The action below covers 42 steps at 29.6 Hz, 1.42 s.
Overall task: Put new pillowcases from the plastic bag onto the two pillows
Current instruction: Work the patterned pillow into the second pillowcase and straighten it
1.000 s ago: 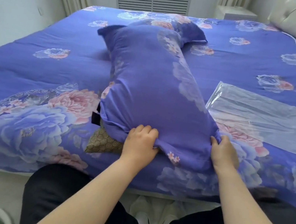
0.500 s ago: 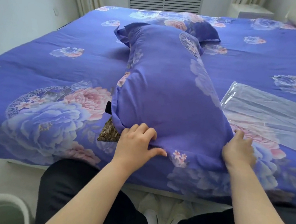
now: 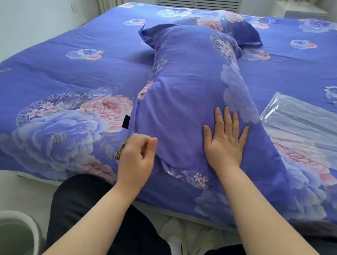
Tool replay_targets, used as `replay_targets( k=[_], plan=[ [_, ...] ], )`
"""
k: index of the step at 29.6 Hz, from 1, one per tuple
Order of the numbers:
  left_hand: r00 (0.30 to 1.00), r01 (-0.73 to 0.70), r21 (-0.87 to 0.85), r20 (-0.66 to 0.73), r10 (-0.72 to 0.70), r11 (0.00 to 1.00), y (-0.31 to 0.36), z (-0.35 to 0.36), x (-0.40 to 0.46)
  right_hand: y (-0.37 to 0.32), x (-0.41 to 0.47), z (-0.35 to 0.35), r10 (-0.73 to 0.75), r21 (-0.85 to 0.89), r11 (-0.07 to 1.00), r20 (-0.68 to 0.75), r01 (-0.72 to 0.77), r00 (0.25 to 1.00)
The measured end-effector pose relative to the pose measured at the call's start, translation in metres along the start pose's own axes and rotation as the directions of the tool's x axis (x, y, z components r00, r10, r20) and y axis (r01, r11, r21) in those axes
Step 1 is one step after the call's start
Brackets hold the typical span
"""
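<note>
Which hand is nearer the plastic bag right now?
Right. The right hand lies flat on the near pillow, just left of the plastic bag. The left hand is at the pillow's far side from it.

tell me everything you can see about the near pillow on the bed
The near pillow is long and plump, in a purple-blue floral pillowcase of soft-looking cloth. It lies lengthwise on the matching bedspread, far end by a second pillow. A patterned brown corner shows at its near left end. The right hand presses flat on it; the left hand hovers loosely curled beside.
</note>
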<state>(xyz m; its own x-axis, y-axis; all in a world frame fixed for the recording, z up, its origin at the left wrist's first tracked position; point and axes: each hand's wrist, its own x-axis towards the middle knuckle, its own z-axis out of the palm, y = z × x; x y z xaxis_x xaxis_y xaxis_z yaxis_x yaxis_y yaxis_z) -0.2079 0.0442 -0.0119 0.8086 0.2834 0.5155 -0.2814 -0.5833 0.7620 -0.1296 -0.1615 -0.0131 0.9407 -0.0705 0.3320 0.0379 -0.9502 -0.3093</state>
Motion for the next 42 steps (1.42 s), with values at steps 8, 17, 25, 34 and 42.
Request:
replay_targets(
  k=[8,17,25,34,42],
  plan=[
    [0.712,0.701,0.047,0.023,-0.702,0.712,-0.040,-0.011,0.056,0.001,0.001,-0.001,0.016,0.000,1.000,0.013,-0.016,1.000],
    [0.957,0.282,0.445,-0.066,-0.283,0.850,-0.052,-0.043,0.035,0.008,0.002,-0.002,0.025,0.006,1.000,0.000,-0.025,1.000],
    [0.809,0.390,0.659,0.088,-0.581,0.643,-0.074,-0.045,0.019,0.002,0.000,0.003,-0.033,-0.084,0.996,0.021,0.034,0.999],
    [0.935,-0.349,0.318,0.187,0.303,0.881,0.072,0.048,0.053,0.002,0.005,-0.005,-0.069,0.055,0.997,0.120,0.063,0.990],
    [0.868,-0.369,0.661,0.496,-0.012,0.654,-0.010,0.065,0.003,0.087,-0.002,-0.008,0.343,0.278,0.877,0.209,-0.391,0.916]
  ],
)
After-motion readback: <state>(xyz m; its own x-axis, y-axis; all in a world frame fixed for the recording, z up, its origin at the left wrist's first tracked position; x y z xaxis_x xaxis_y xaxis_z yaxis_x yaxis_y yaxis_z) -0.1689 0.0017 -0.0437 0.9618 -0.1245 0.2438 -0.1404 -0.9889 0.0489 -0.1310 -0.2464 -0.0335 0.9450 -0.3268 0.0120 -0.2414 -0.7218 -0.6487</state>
